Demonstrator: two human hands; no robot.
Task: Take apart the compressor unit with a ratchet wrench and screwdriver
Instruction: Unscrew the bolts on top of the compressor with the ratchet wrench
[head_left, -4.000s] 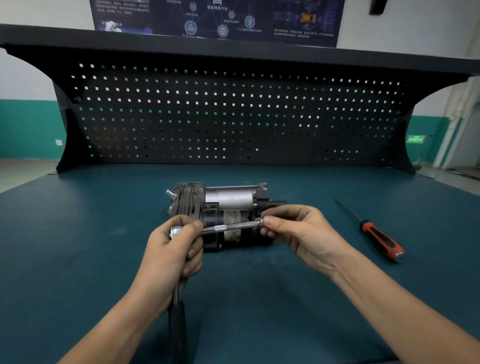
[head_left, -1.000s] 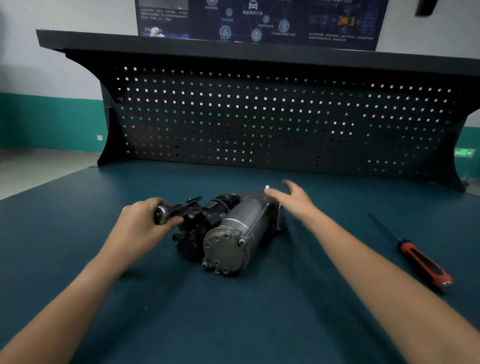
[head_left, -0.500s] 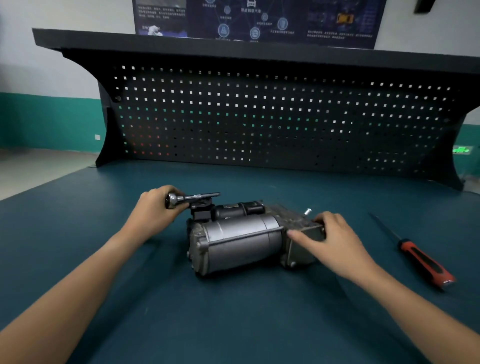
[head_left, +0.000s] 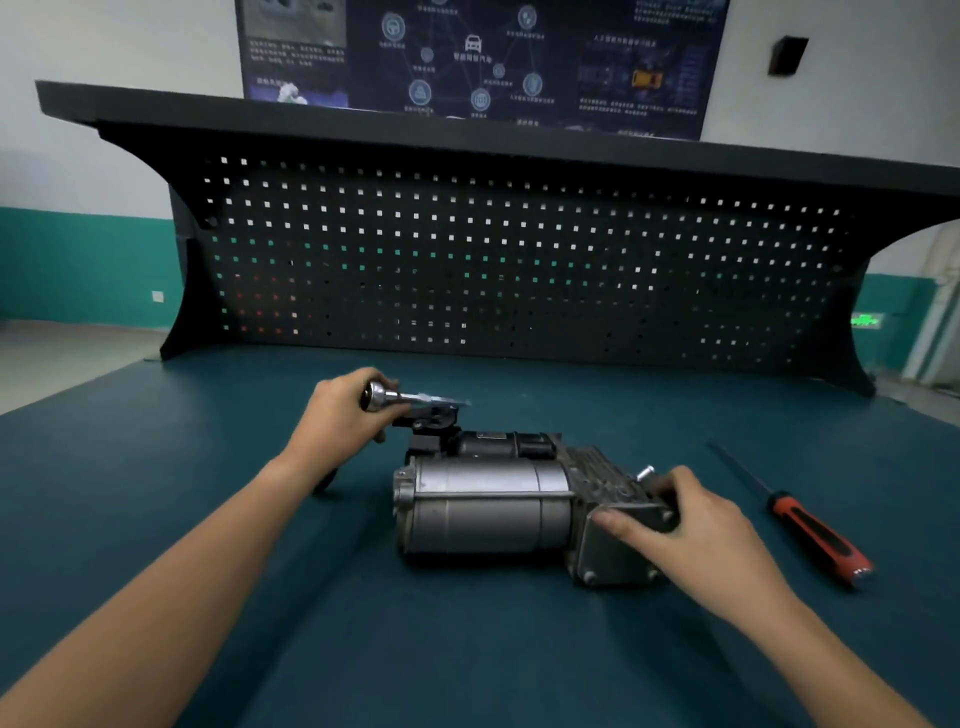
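Gripping the compressor unit (head_left: 498, 506), right hand (head_left: 691, 525); left hand (head_left: 343, 415) holds ratchet wrench (head_left: 405, 399).

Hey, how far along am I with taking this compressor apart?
Done: nothing visibly removed. The compressor lies on the bench in one piece, with no loose parts beside it.
In hand: the left hand grips the ratchet wrench by its far left end, and the right hand holds its right end.
Left: practically all the dismantling. The screwdriver lies untouched to the right.

Head camera looks forward and down, close over the workbench (head_left: 156, 519).
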